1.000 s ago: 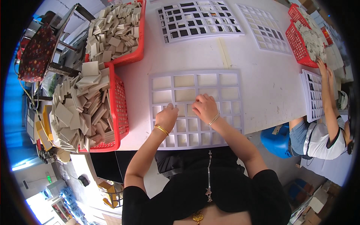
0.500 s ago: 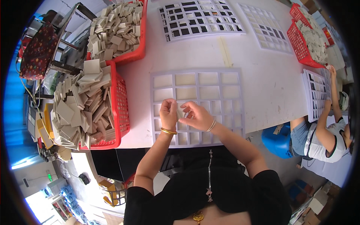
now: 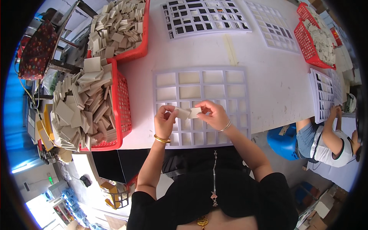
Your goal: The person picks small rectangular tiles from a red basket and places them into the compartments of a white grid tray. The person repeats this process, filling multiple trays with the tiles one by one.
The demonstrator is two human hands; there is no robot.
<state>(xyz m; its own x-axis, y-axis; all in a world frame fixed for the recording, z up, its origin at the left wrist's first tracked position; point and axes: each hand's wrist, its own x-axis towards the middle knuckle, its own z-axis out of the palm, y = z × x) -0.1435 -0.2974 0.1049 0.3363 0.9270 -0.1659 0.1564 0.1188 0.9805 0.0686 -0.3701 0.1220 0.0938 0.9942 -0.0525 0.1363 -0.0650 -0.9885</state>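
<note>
Over a white compartment tray (image 3: 247, 111), my left hand (image 3: 165, 122) pinches a thin off-white tile (image 3: 182, 113) between thumb and fingers. Another small off-white tile (image 3: 195, 112) is gripped in my right hand (image 3: 216, 115). The two tiles are held edge to edge, close together; whether they touch I cannot tell. The tray lies flat on the white table (image 3: 278, 88) near its front edge. Large compartments make up its far rows and smaller ones its near rows. My hands hide several of the middle compartments.
Left of the tray stands a red basket (image 3: 124, 109) heaped with off-white tiles, and behind it another red basket (image 3: 143, 48). A tray with black pieces (image 3: 199, 27) lies at the back, beside a paler tray (image 3: 268, 27). At far right, a person (image 3: 333, 147) works near stacked trays (image 3: 324, 90).
My hands have moved apart, and a tile now shows in each. The left hand has shifted left and down, the right hand slightly right. The person at right has lowered one arm.
</note>
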